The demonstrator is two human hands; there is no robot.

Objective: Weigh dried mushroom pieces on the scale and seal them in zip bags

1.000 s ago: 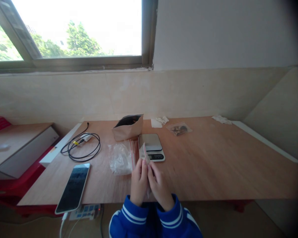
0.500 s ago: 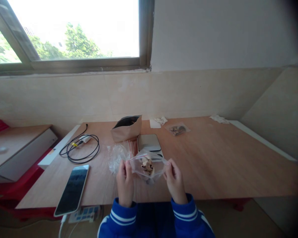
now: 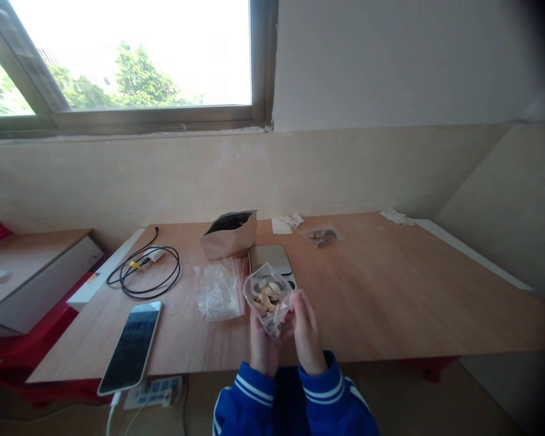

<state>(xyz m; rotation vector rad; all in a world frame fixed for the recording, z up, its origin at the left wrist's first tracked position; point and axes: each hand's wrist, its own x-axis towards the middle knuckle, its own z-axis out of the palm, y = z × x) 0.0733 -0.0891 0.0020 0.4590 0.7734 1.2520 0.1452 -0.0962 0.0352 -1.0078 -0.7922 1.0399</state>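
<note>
A clear zip bag [image 3: 253,284] with pale, dark-edged dried pieces [image 3: 269,298], which look like mushroom slices, is held up near the table's front edge. My left hand [image 3: 264,348] is under the bag and cups it from below; the bag hides part of its fingers. My right hand [image 3: 306,327] closes on the bag's right side, fingers pressed on the plastic. The bag's mouth is spread wide and faces up. Just behind it lies a small flat scale [image 3: 270,259], partly covered by the bag. Left of the bag are empty zip bags [image 3: 220,290] with red seal lines.
An open brown paper pouch [image 3: 229,236] stands behind the scale. A filled clear bag [image 3: 322,235] lies at the back right, near crumpled tissue [image 3: 293,220]. On the left are a coiled black cable [image 3: 143,272] and a phone [image 3: 131,348] overhanging the front edge.
My left hand has left the bag's left edge and moved right, under the bag. My right hand has shifted left. The bag is tilted and gathered, and the empty bags are now uncovered.
</note>
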